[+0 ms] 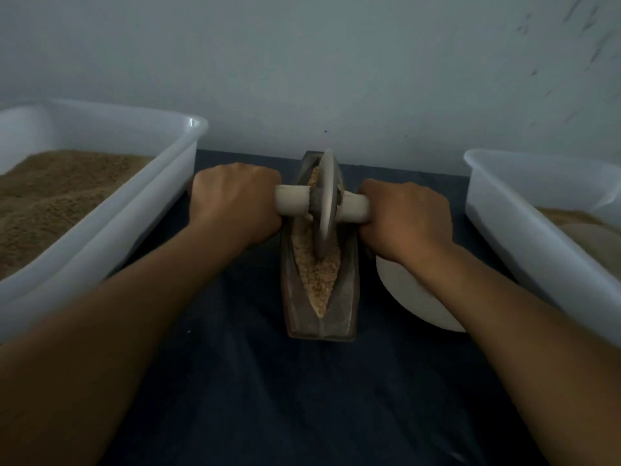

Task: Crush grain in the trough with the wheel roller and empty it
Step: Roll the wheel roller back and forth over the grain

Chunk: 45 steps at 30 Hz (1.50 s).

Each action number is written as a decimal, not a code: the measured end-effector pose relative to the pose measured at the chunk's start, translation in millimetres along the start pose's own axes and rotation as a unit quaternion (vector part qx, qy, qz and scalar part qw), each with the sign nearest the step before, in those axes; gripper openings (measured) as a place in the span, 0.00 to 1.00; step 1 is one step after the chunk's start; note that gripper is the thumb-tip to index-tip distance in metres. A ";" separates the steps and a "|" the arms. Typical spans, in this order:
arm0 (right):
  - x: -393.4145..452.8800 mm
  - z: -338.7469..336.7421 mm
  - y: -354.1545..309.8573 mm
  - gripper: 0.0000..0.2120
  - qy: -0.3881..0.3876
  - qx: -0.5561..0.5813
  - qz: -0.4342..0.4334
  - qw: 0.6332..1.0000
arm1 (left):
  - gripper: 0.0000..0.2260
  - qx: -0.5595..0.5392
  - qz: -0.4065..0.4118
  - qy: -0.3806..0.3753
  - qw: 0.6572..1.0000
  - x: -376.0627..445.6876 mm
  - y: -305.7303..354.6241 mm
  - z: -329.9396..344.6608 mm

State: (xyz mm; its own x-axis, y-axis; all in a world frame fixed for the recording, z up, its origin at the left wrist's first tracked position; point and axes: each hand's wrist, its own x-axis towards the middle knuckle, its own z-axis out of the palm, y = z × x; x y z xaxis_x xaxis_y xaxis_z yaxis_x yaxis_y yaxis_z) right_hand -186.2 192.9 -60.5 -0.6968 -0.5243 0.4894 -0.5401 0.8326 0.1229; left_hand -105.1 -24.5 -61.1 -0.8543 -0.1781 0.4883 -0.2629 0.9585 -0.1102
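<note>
A narrow dark metal trough (pixel 295 317) lies lengthwise on the dark cloth in front of me, holding pale crushed grain (pixel 317 274). The wheel roller (pixel 325 203), a thin metal disc on a pale wooden axle, stands upright in the groove at the trough's far half. My left hand (pixel 232 200) grips the left end of the axle. My right hand (pixel 406 216) grips the right end. Both fists hide the handle tips.
A white plastic tub (pixel 181 142) heaped with brown grain stands at the left. Another white tub (pixel 524 237) with some grain stands at the right. A white bowl (pixel 413 301) sits under my right forearm, next to the trough. A pale wall rises just behind.
</note>
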 end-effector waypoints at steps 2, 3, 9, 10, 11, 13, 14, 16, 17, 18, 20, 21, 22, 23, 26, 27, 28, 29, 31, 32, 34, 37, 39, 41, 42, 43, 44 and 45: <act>14.9 1.3 2.4 0.09 -0.047 -0.003 0.009 0.999 | 0.09 0.013 -0.011 -0.071 0.997 13.3 -0.4 -3.2; 21.9 2.5 4.4 0.09 -0.068 -0.005 0.009 0.998 | 0.11 0.013 -0.009 -0.096 0.995 19.8 -0.3 -3.7; 48.8 14.4 20.2 0.09 -0.138 0.014 -0.015 0.990 | 0.15 -0.007 0.004 -0.209 0.978 55.2 -3.3 -3.1; 53.3 15.6 22.2 0.10 -0.150 0.021 -0.020 0.988 | 0.14 -0.014 0.003 -0.234 0.972 61.7 -3.5 -3.0; 58.4 16.1 23.6 0.11 -0.169 0.025 -0.026 0.985 | 0.14 -0.018 0.005 -0.257 0.966 67.3 -3.7 -2.6; 69.6 16.1 24.2 0.11 -0.215 0.029 -0.033 0.976 | 0.14 -0.018 0.012 -0.290 0.957 75.3 -3.0 -1.2; 75.3 16.2 23.3 0.12 -0.235 0.027 -0.033 0.971 | 0.14 -0.021 0.014 -0.300 0.954 78.0 -2.9 -0.4; 84.9 16.3 21.6 0.11 -0.263 0.023 -0.028 0.964 | 0.14 -0.034 0.013 -0.316 0.948 79.9 -3.3 2.2; 88.5 16.3 20.8 0.12 -0.270 0.019 -0.025 0.962 | 0.13 -0.039 0.015 -0.320 0.947 79.7 -3.9 3.0; 91.5 16.1 20.1 0.13 -0.274 0.015 -0.024 0.961 | 0.13 -0.041 0.017 -0.321 0.946 78.9 -4.5 3.8; 95.0 15.0 18.6 0.14 -0.279 0.009 -0.024 0.960 | 0.13 -0.046 0.018 -0.318 0.947 77.1 -5.7 3.8; 95.5 14.1 17.9 0.15 -0.280 0.007 -0.025 0.960 | 0.13 -0.052 0.018 -0.317 0.947 76.0 -6.2 3.7; 95.3 13.1 17.4 0.15 -0.278 0.004 -0.026 0.960 | 0.14 -0.058 0.018 -0.317 0.947 74.8 -6.6 3.5; 94.3 12.1 17.5 0.15 -0.272 0.000 -0.026 0.962 | 0.14 -0.064 0.018 -0.315 0.947 73.3 -7.4 3.5; 88.2 9.6 17.6 0.13 -0.237 -0.013 -0.030 0.971 | 0.13 -0.079 0.004 -0.296 0.952 65.7 -11.0 4.6; 85.1 8.8 17.0 0.13 -0.221 -0.018 -0.035 0.975 | 0.13 -0.081 -0.005 -0.286 0.955 61.9 -12.5 4.6; 81.7 7.9 16.5 0.12 -0.204 -0.022 -0.040 0.978 | 0.13 -0.080 -0.010 -0.276 0.958 58.1 -13.4 4.5; 78.2 7.0 15.9 0.11 -0.190 -0.025 -0.044 0.980 | 0.13 -0.076 -0.010 -0.267 0.961 55.0 -14.1 4.2; 71.1 5.8 15.4 0.10 -0.170 -0.025 -0.045 0.984 | 0.12 -0.067 -0.006 -0.249 0.966 49.8 -13.9 3.1; 67.4 5.3 15.2 0.09 -0.160 -0.024 -0.046 0.986 | 0.11 -0.061 -0.004 -0.238 0.969 47.8 -13.3 2.1; 58.9 4.8 14.2 0.09 -0.136 -0.027 -0.053 0.989 | 0.11 -0.046 0.000 -0.210 0.977 42.9 -12.1 0.7; 43.4 4.0 13.3 0.10 -0.091 -0.025 -0.053 0.994 | 0.12 -0.028 0.004 -0.159 0.987 32.3 -8.8 0.5; 31.2 3.2 11.4 0.10 -0.062 -0.015 -0.042 0.997 | 0.11 -0.015 0.002 -0.127 0.992 24.4 -6.7 0.5; 17.3 1.8 8.6 0.10 -0.023 -0.010 -0.034 0.999 | 0.08 -0.007 0.003 -0.099 0.995 16.1 -4.7 1.2; 10.2 1.2 7.3 0.10 -0.006 -0.009 -0.034 0.999 | 0.08 -0.006 0.004 -0.079 0.997 11.8 -3.6 1.2; 3.0 0.7 6.3 0.11 0.008 -0.007 -0.036 0.999 | 0.08 -0.006 0.006 -0.054 0.998 7.4 -2.4 0.8; -4.0 0.2 5.2 0.11 0.021 -0.005 -0.038 0.999 | 0.10 -0.005 0.009 -0.027 1.000 2.7 -1.0 0.2; -10.0 -0.7 4.3 0.11 0.034 -0.005 -0.039 0.999 | 0.11 -0.001 0.015 -0.002 1.000 -1.8 0.4 -0.7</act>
State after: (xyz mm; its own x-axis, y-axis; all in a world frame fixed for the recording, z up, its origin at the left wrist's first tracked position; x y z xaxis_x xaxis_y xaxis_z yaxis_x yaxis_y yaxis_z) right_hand -181.2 201.8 -64.2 -0.6201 -0.5740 0.5348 -0.5860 0.7921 0.1708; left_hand -103.4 -23.6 -61.4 -0.8634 -0.1505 0.4816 -0.2363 0.9639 -0.1224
